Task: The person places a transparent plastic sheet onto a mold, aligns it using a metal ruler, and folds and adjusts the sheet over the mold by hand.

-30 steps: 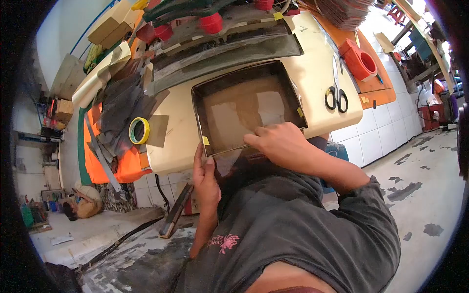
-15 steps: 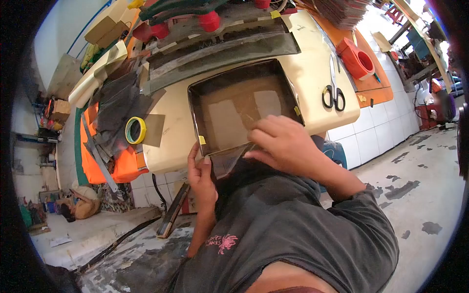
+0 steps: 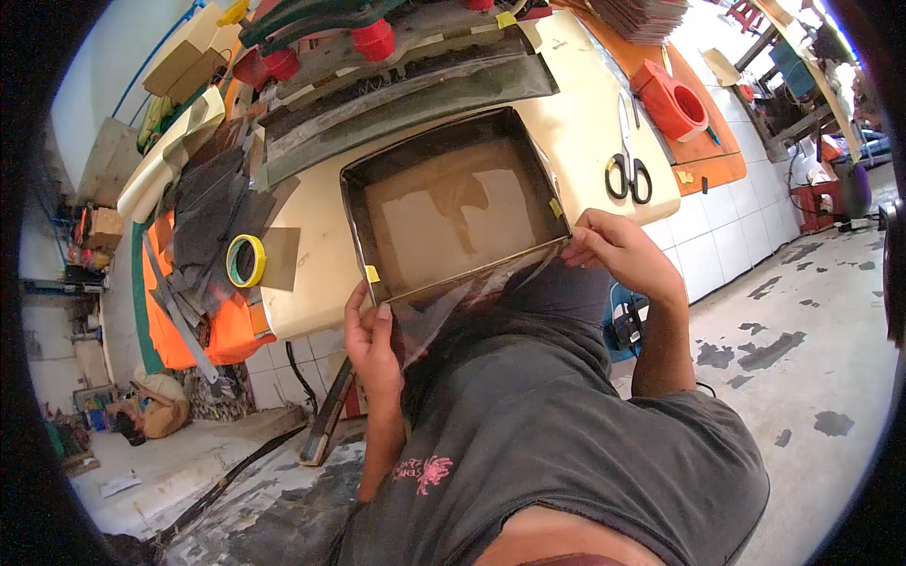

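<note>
A dark rectangular tray-like frame (image 3: 453,203) with a brown, shiny inside lies at the table's near edge, a bit of yellow tape at each near corner. Clear plastic film (image 3: 429,321) hangs from its near side. My left hand (image 3: 374,349) pinches the near left corner between thumb and fingers. At the near right corner, the fingers of my right hand (image 3: 613,250) are closed on the film's edge beside the frame; the fingertips are partly hidden.
Black-handled scissors (image 3: 627,174) and a red tape dispenser (image 3: 670,102) lie to the right. Yellow tape (image 3: 246,261), dark sheets (image 3: 212,203) and a metal ruler (image 3: 179,316) are at the left. Another person (image 3: 156,410) is on the floor, far left.
My right hand has moved right, from the middle of the frame's near side to its right corner. My left hand stays at the left corner. The film now hangs along the near side.
</note>
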Available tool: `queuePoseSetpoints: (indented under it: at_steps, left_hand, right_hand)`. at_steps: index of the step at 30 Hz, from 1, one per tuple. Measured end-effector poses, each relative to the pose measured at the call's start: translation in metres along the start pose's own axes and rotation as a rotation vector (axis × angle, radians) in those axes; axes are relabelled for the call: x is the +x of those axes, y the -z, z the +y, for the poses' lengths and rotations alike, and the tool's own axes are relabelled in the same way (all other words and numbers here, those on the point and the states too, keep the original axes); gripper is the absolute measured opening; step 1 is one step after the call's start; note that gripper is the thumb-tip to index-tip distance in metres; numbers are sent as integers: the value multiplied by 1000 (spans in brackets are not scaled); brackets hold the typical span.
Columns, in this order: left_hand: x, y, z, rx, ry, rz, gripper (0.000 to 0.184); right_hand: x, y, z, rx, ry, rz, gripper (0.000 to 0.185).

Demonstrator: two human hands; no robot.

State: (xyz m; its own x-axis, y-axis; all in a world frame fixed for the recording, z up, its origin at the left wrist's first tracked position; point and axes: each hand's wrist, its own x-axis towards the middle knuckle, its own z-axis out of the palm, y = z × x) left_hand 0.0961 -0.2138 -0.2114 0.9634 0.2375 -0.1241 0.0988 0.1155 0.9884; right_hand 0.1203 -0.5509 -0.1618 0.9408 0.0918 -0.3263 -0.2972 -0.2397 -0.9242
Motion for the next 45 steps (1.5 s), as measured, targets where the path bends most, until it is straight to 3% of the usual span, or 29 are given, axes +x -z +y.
queuePoseSetpoints:
  at_steps: [5, 8, 14, 16, 20, 22, 25, 32, 34, 38, 40, 45]
  left_hand:
    - [1, 1, -1, -33, -11, -4, 47]
    - [2, 3, 0, -34, -14, -25, 47]
    - [1, 4, 19, -41, 77, -86, 44]
    - [9, 9, 7, 219, -157, -80, 42]
    - [9, 11, 24, 317, -60, -75, 42]
    - [12, 12, 25, 405, -67, -63, 42]
    - [15, 11, 22, 314, 13, -58, 42]
    - [17, 19, 17, 360, 37, -99, 41]
    - [17, 15, 19, 395, -101, -116, 41]
    - [18, 17, 17, 299, -19, -106, 40]
    - [25, 22, 9, 456, -192, -178, 39]
    - [17, 12, 29, 494, -62, -166, 33]
  right_hand:
    - [0, 5, 9, 64, -35, -82, 23]
    - [-3, 9, 14, 142, 53, -111, 21]
    - [-7, 4, -2, 325, -60, -88, 18]
    - [-7, -2, -4, 282, -48, -36, 18]
    - [-6, -5, -5, 201, -12, 2, 28]
    - [-7, -8, -7, 174, 4, 0, 44]
    - [-7, -10, -3, 172, 21, 16, 49]
    - [-3, -11, 3, 148, 38, 29, 52]
    - [-2, -14, 3, 92, 50, 77, 53]
    - [-1, -21, 0, 82, 47, 114, 53]
    - [0, -22, 2, 39, 52, 144, 53]
    - [0, -24, 1, -83, 90, 169, 51]
